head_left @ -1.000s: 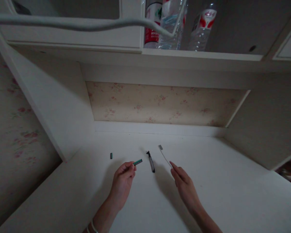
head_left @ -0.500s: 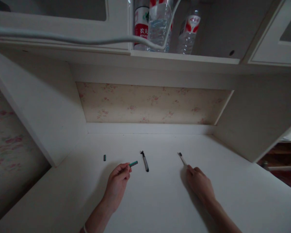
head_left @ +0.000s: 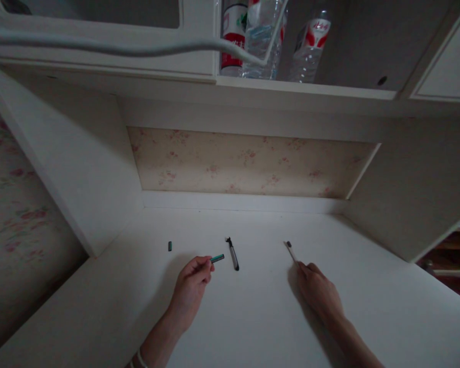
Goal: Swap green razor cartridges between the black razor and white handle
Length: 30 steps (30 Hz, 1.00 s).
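Note:
My left hand [head_left: 191, 289] pinches one end of a slim green-and-black bar [head_left: 217, 258] between thumb and fingers, held above the white tabletop; its free end points right. Just right of that end lies a black-and-grey razor handle [head_left: 233, 255], with a small black fitting at its far end. A short dark-green piece [head_left: 169, 246] lies on the table to the left, beyond my left hand. My right hand [head_left: 319, 291] is closed around the handle of a toothbrush [head_left: 292, 251], its dark head pointing away and to the left. The grip end is hidden in my fingers.
A white tabletop [head_left: 230, 317] lies between two side panels. Overhead, an open shelf holds plastic bottles [head_left: 309, 48], with a white cable [head_left: 145, 48] running across its front. Flowered wallpaper [head_left: 249, 161] covers the back.
The whole view has shifted slightly, so things appear a little further right. Both hands keep their grips and stay nearly still over the table.

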### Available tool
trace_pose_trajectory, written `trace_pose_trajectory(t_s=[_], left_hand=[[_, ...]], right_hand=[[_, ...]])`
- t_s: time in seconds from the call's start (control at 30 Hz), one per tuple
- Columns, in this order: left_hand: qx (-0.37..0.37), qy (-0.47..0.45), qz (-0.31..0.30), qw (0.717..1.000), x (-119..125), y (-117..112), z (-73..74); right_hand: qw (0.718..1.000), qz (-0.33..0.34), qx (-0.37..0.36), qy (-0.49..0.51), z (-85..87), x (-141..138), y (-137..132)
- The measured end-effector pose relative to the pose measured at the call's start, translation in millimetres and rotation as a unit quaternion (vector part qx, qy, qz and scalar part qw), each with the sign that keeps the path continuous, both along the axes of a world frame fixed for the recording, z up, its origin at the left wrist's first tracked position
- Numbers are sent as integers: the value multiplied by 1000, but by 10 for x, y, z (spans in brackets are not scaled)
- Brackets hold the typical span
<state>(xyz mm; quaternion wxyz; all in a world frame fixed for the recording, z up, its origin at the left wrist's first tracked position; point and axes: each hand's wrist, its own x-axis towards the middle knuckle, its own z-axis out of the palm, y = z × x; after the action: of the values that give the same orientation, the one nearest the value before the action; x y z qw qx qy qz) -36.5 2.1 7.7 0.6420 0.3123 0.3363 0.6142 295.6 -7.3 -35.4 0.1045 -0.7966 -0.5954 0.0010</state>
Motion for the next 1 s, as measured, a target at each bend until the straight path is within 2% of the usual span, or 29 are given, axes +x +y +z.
trace_pose_trajectory(t_s=[0.2, 0.37, 0.47, 0.57, 0.63, 0.7, 0.83, 1.0], left_hand=[[4, 2, -11, 1000, -5, 6, -14], [0, 16, -27, 1000, 6, -2, 12], [4, 48, -49, 998, 25, -29, 11], [7, 81, -60, 995, 46, -58, -15], [8, 94, -65, 993, 57, -67, -35], [12, 97, -72, 993, 65, -67, -49], [19, 107, -79, 991, 75, -66, -43], [32, 136, -94, 986, 89, -104, -8]], right_hand=[[1000, -1, 6, 5, 4, 16, -10], [996, -12, 67, 51, 61, -41, -25], [978, 66, 146, 137, 219, -274, -81], [938, 208, 175, 215, 475, -664, -190], [917, 291, 163, 221, 642, -938, -258], [901, 345, 181, 192, 754, -1168, -291], [886, 400, 194, 133, 776, -1439, -249], [878, 423, 191, 118, 684, -1531, -194]])
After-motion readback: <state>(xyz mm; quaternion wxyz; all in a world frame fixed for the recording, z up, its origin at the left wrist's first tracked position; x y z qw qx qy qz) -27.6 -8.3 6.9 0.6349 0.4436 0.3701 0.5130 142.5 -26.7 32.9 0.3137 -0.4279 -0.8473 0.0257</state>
